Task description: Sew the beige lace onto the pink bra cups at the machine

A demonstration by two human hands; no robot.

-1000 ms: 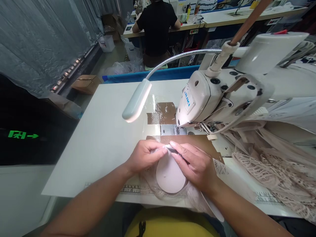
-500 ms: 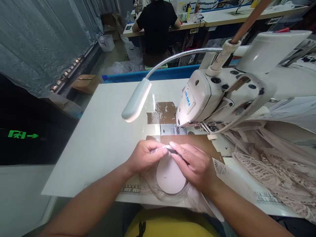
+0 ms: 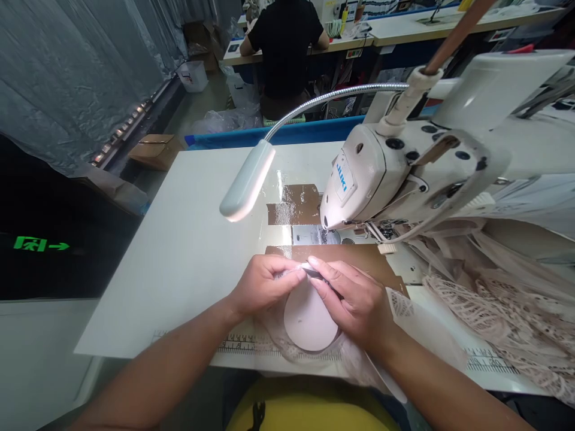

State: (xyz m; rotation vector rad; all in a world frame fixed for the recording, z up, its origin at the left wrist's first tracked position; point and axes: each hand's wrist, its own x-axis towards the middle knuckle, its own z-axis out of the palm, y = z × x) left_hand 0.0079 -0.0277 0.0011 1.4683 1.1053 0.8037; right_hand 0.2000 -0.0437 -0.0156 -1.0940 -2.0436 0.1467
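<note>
Both hands meet over the table's front part, just short of the sewing machine's needle area. With thumb and fingers my left hand (image 3: 269, 281) pinches the upper edge of a pale pink lace garment (image 3: 274, 335). My right hand (image 3: 353, 293) is closed around a small dark metal tool (image 3: 313, 273); its tip points at the pinched edge, and its exact kind is hidden by the fingers. Below the fingers a smooth, rounded pale pad (image 3: 311, 317), like a bra cup, lies on the lace. Sheer fabric hangs over the table's front edge.
The white sewing machine (image 3: 359, 173) stands at right, with a bent-neck lamp (image 3: 247, 182) reaching left. Brown tape (image 3: 300, 200) covers parts of the white table (image 3: 193, 239). More lace fabric (image 3: 494, 323) is heaped at right. A co-worker (image 3: 287, 54) sits ahead.
Both hands keep their grip in nearly the same place. The whole view has shifted very slightly.
</note>
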